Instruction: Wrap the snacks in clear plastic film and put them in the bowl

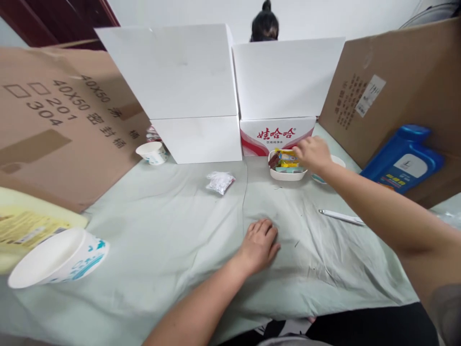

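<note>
My right hand [312,153] reaches over the right side of a white oval bowl [288,176]. Its fingers are bent down together over the small wrapped packets [289,164] inside, which are yellow, teal, blue and dark red. What the fingertips hold, if anything, is hidden. My left hand [258,245] rests palm down on the green cloth, fingers lying on it, holding nothing. Ahead and to the left of it lies a crumpled white packet [220,182]. A white paper bowl [337,161] is partly hidden behind my right hand and forearm.
White boxes [194,72] form a wall at the back, with a person's head [265,24] behind. Cardboard panels [57,120] stand at both sides. Also around are a blue bottle [403,158], a white pen [342,217], a yellow bottle [36,221] and paper bowls [86,257] on the left.
</note>
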`<state>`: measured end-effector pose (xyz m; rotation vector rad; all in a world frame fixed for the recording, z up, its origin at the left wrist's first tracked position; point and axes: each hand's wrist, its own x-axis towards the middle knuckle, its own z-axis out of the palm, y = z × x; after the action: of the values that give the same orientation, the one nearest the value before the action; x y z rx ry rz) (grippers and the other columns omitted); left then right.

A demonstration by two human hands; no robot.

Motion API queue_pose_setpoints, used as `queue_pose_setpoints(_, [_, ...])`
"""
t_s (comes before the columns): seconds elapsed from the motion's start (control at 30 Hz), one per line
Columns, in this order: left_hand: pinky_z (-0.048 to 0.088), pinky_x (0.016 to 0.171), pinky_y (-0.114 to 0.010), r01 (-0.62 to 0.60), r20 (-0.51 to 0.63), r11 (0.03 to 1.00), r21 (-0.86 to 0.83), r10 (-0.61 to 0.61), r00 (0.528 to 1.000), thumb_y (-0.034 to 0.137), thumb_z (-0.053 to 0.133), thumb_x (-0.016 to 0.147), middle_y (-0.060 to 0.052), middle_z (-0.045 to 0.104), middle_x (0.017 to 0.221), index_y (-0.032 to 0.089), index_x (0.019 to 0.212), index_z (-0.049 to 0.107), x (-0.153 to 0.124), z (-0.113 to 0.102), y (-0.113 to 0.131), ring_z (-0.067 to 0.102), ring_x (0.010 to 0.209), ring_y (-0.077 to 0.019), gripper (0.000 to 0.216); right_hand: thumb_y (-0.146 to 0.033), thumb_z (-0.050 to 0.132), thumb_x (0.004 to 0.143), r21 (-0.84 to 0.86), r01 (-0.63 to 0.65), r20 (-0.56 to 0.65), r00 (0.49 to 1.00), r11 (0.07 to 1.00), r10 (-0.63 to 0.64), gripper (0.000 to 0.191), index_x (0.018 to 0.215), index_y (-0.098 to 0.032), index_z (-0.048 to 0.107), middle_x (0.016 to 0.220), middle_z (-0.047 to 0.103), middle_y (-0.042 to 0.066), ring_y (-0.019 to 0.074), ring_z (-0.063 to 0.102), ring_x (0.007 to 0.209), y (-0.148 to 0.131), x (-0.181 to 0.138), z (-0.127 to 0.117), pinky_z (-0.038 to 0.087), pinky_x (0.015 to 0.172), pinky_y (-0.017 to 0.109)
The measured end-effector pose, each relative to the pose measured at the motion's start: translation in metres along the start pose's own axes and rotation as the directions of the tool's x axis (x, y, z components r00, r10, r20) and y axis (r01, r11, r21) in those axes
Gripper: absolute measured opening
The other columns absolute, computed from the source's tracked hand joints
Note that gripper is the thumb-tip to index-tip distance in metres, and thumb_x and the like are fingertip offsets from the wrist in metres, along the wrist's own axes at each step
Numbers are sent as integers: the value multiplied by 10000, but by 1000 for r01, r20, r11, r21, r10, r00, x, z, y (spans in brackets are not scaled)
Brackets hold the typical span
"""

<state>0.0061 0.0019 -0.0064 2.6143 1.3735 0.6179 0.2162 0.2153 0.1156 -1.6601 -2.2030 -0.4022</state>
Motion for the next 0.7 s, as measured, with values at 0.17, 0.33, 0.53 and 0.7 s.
queue_pose_setpoints(0.17, [432,944,-488,-19,-24,1000,-21,18,1000,256,578,833,-140,574,1198,183,1079,572,-2,1,-3,499,1177,-307,257,-415,623,840,280,439,51,881,854,-469,574,1344,-173,493,1419,447,159,340,395,1268,-121,-10,20,320,1018,475])
queue_pose_setpoints(0.33, [496,854,-415,-48,-143,991,-128,29,989,158,519,842,-94,666,941,189,909,619,-1,0,-11,598,1024,-253,124,-439,683,801,360,431,229,819,827,-527,808,1484,-282,282,1590,136,116,417,242,1377,-203,-20,70,323,1029,537])
queue_pose_setpoints(0.53, [515,669,-311,-23,-249,984,-179,-23,968,183,447,905,-69,659,798,181,838,616,-1,-10,-12,614,733,-177,182,-256,470,948,415,400,194,839,817,-509,432,1379,-264,452,1488,366,89,282,457,1221,-214,-30,98,412,976,408])
queue_pose_setpoints(0.7, [507,864,-370,24,-413,992,-120,-72,908,174,479,888,-87,646,973,185,936,606,0,-24,-20,604,940,-204,137,-134,412,944,459,439,98,839,772,-536,314,1194,-177,597,1240,569,115,219,529,1092,-176,-47,78,412,953,333])
